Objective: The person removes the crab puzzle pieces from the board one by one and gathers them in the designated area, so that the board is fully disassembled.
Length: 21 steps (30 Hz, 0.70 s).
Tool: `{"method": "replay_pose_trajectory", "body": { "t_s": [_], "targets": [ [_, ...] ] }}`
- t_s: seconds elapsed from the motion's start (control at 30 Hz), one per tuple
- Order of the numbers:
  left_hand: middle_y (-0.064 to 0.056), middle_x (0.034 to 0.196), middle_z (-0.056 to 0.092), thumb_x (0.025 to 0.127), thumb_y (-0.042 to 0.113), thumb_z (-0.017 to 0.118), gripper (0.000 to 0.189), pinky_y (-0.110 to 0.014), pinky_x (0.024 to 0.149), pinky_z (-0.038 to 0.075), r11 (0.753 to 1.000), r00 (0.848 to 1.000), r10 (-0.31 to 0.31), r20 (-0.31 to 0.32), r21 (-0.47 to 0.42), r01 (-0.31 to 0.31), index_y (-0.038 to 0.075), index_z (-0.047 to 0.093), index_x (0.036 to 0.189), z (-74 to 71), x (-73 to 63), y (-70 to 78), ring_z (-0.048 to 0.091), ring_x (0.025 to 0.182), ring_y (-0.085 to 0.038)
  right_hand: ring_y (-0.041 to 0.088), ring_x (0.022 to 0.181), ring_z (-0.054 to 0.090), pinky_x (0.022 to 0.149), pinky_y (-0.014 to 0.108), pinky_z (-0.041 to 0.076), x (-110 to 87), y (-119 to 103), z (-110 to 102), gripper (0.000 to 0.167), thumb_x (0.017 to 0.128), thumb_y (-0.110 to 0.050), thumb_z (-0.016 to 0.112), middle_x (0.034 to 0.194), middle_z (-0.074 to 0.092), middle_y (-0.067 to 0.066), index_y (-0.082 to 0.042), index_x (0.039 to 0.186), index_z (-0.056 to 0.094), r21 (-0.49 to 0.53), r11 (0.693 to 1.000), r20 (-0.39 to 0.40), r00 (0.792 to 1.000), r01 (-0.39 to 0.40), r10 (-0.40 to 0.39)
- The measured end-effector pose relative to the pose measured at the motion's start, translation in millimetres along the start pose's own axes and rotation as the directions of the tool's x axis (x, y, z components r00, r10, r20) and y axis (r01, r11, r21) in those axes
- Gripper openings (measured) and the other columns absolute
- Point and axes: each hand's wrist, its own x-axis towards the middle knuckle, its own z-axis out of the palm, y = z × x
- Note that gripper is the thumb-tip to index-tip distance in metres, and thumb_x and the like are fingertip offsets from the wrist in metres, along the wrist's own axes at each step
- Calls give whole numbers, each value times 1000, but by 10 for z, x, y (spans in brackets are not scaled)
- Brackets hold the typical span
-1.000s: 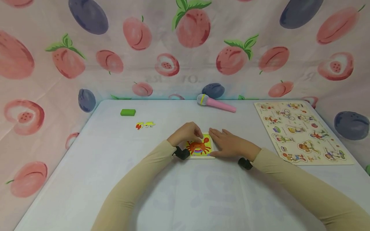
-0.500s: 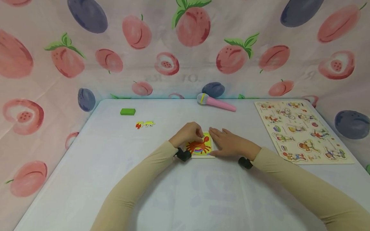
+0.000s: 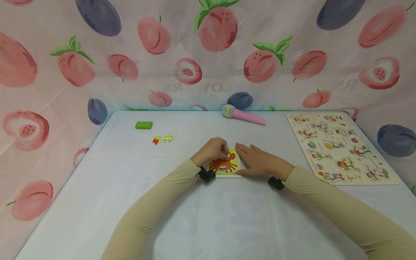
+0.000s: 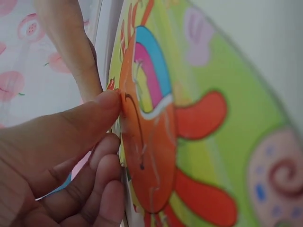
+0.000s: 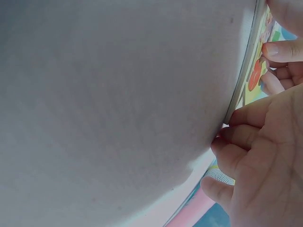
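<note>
A small square crab puzzle (image 3: pixel 224 167), yellow-green with an orange crab and a rainbow patch, lies on the white table. My left hand (image 3: pixel 212 148) leans over its upper left part. The thumb and fingers are bent in a pinch at the crab's face, seemingly on a puzzle piece that they mostly hide. In the left wrist view, the left thumb (image 4: pixel 102 106) touches the picture beside the crab's body. My right hand (image 3: pixel 258 160) lies along the puzzle's right edge, fingers stretched out and thumb near the lower corner. In the right wrist view, its fingertips meet the board's edge.
Loose puzzle pieces (image 3: pixel 163 139), yellow with red, lie to the left, below a green block (image 3: pixel 144 125). A pink toy microphone (image 3: pixel 244 115) lies at the back. A large picture board (image 3: pixel 338 148) takes up the right side. Patterned fabric (image 3: pixel 139 79) hangs behind the table.
My left hand has shifted slightly right over the puzzle since a second ago. My right hand stays at the puzzle's right edge. The view has tilted very slightly.
</note>
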Motion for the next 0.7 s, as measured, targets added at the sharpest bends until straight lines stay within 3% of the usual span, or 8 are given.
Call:
{"method": "replay_pose_trajectory", "body": {
  "t_s": [0.27, 0.53, 0.7],
  "targets": [
    [-6, 77, 65, 76, 12, 78, 13, -16, 58, 42, 1000, 1000, 3, -29, -23, -4, 5, 67, 79, -1, 1, 1, 53, 67, -10, 30, 145, 16, 116, 52, 14, -17, 4, 4, 93, 87, -56, 54, 157, 15, 17, 2, 148, 16, 4, 1000, -12, 1000, 6, -6],
    [-7, 80, 68, 74, 9, 79, 31, -16, 57, 43, 996, 999, -31, -28, -79, 28, 3, 61, 99, -7, 6, 17, 55, 67, -10, 31, 145, 16, 116, 53, 14, -17, 6, 11, 92, 88, -55, 54, 157, 14, 17, 2, 148, 16, 16, 1000, -12, 1000, 13, -12],
    [-7, 80, 68, 74, 10, 79, 32, -16, 58, 43, 997, 999, -35, -26, -74, 33, 2, 63, 101, -7, 12, 18, 55, 67, -9, 31, 145, 17, 115, 53, 14, -9, 21, 26, 92, 87, -55, 54, 157, 15, 18, 3, 148, 16, 14, 1000, -22, 1000, 18, -18]
  ]
}}
